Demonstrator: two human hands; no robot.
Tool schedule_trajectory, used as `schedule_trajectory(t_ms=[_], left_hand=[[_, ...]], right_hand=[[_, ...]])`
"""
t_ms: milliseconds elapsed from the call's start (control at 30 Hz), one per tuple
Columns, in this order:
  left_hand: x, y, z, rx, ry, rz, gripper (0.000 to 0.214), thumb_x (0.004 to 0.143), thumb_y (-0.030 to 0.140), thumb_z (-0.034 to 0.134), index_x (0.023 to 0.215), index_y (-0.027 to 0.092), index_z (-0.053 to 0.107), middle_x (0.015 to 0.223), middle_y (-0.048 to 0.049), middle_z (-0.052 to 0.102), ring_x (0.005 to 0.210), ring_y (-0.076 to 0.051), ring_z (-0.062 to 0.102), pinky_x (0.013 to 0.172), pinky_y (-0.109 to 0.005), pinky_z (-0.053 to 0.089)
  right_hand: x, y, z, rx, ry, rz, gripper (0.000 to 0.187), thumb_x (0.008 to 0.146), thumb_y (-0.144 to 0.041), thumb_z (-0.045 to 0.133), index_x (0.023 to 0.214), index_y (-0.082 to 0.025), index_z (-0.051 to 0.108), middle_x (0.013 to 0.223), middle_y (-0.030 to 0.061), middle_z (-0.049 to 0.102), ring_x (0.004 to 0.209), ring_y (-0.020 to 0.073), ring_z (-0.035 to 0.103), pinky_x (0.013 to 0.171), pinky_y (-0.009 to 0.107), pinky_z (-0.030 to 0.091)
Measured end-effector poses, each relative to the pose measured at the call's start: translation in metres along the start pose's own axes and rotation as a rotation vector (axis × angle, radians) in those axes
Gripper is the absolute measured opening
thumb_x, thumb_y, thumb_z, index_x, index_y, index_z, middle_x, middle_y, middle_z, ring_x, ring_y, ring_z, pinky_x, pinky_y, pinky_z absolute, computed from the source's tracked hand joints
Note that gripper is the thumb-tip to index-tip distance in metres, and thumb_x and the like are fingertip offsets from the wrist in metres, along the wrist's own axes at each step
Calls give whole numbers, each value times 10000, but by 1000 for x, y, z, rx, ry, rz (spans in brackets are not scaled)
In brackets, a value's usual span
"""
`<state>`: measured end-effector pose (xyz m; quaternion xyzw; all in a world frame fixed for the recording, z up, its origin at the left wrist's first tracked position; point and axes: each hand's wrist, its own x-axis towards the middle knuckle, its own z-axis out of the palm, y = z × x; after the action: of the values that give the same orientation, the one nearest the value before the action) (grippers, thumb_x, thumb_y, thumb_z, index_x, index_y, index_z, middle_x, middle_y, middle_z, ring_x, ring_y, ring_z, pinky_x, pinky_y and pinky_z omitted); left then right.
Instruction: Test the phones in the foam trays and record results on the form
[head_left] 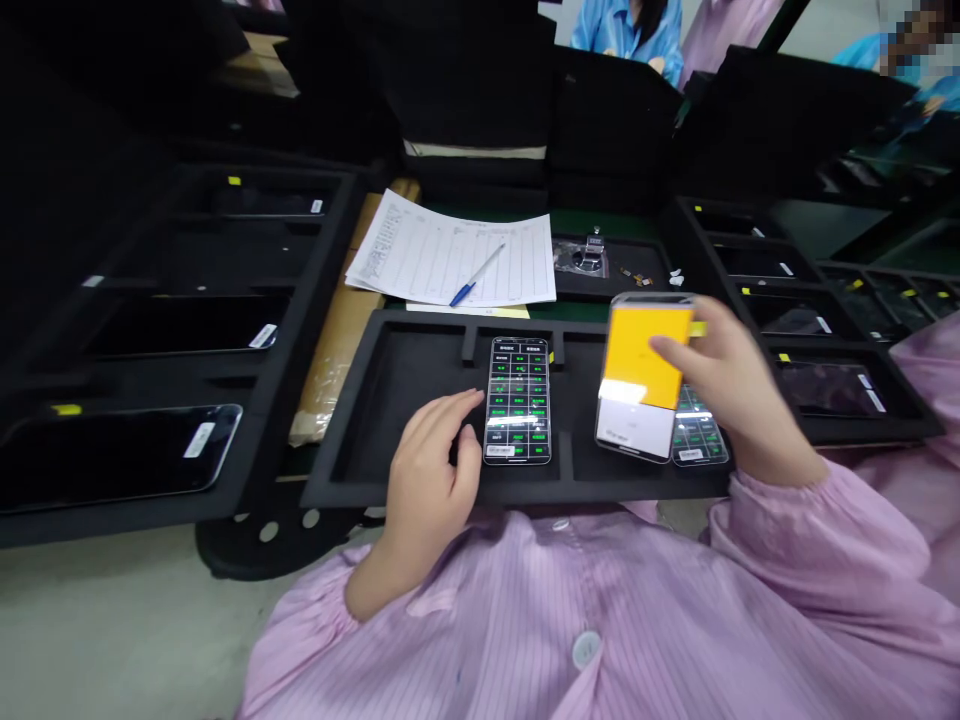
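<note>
My right hand grips a smartphone by its right edge, with the thumb over the screen. That screen is yellow above and white below. Partly hidden behind it, a second smartphone with green text lies at the right of the black foam tray. A third smartphone, showing a grid of green labels, lies in the middle of the tray. Just left of this one is my left hand, holding nothing, its fingers loosely bent and apart, the fingertips close to the phone's left edge.
Behind the tray lie paper sheets with a blue pen on top. A small dark tray holds a plastic bag and small parts. Foam trays with dark phones stand left and right. Co-workers sit beyond.
</note>
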<state>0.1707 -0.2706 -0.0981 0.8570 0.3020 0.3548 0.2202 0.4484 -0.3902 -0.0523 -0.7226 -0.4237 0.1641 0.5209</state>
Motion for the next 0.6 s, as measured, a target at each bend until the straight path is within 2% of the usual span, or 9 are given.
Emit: schedule_trajectory(t_ms=[100,167,233,300,367,467,600], left_hand=[[0,-2,-2,41,-28,38,323,953,161,435,1178,101,660,1188,-125,700,1159,-233,617,1055,-399,473],[-1,-3,-4,56,-46,71,319,949,152,441,1177,100,657,1204,-132,694,1171,-239,610,1063,-404,464],[-3,-5,-6,71,-56,111,319,943,141,448,1187,98,650,1222,-142,686,1186,-248,602,1073,-415,456],[-4,-7,-8,90,-70,150,322,933,130,458,1196,99,641,1238,-153,677,1200,-261,596,1076,-429,452],[-6,-9,-10,108,-79,181,325,919,118,471,1199,106,636,1249,-159,670,1207,-274,595,1072,-445,455],[-9,-11,-13,122,-77,247,339,892,98,488,1200,118,629,1251,-165,665,1206,-294,598,1063,-467,462],[-12,-10,-15,146,-98,352,346,853,82,511,1177,103,630,1237,-189,665,1196,-327,599,1029,-489,481]], right_hand=[[19,9,19,94,-214,345,184,824,-295,711,964,-238,606,839,42,734,763,247,733,603,370,632],[19,14,25,104,-295,456,205,857,-348,670,1005,-219,611,926,88,751,850,280,743,634,409,643],[7,14,23,-17,-218,339,300,873,-383,651,1113,-206,619,1119,135,730,1048,321,708,782,486,638],[-16,8,18,-235,-36,95,352,890,-360,630,1207,-209,609,1266,148,676,1198,333,637,939,545,580],[-43,1,18,-390,50,-143,331,931,-281,556,1253,-216,596,1316,135,652,1246,304,607,1026,542,530],[-78,-1,26,-447,-47,-351,342,945,-161,463,1259,-224,585,1243,106,692,1221,257,624,1034,503,534],[-96,7,40,-472,-123,-438,406,905,-90,435,1274,-210,556,1207,96,706,1266,249,593,1104,545,467]])
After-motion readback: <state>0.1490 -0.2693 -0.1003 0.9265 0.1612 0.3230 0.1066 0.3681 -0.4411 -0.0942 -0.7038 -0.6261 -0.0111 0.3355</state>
